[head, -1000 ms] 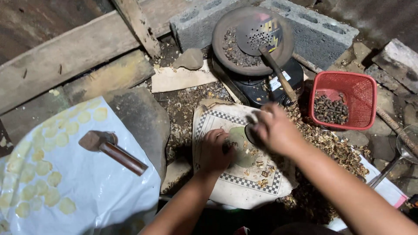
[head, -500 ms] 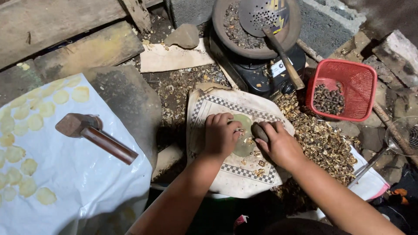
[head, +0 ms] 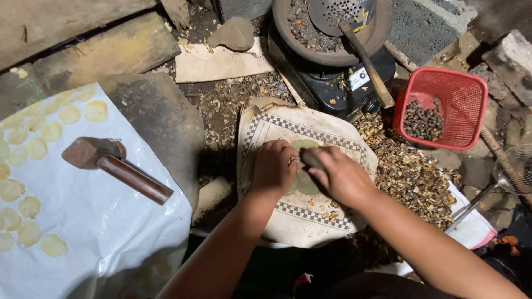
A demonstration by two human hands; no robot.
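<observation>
Head view, items listed from largest to smallest:

1. White plastic sheet (head: 100, 232): it lies at your left and carries rows of thin, pale yellow discs (head: 52, 131) along its upper and left edges.
2. Flat grey stone slab (head: 160, 119): it lies between the sheet and your work area, with part of it under the sheet's edge.
3. Cloth-covered work pad (head: 327, 135): cream with a checkered border, it lies directly in front of you, and both of your hands rest on it.
4. Black stove (head: 338, 88): it stands just beyond the pad and carries a round pan (head: 310, 39) of dark seeds. A perforated ladle (head: 341, 11) rests in the pan.
5. Red plastic basket (head: 463, 91): it sits at your right, beside the stove, and holds dark seeds.
6. Husk litter (head: 410, 171): it is spread on the ground between the pad and the basket.
7. Wooden-handled mallet (head: 113, 166): it lies on the sheet, well apart from both hands.
8. Right hand (head: 341, 177): it is closed around a small dark stone (head: 310, 158) that is pressed onto the disc.
9. Left hand (head: 274, 166): fingers curled, it rests at the disc's left edge. You cannot tell whether it grips anything.
10. Flattened greenish disc (head: 303, 145): it lies on the middle of the pad, between your hands and partly hidden by them.
</observation>
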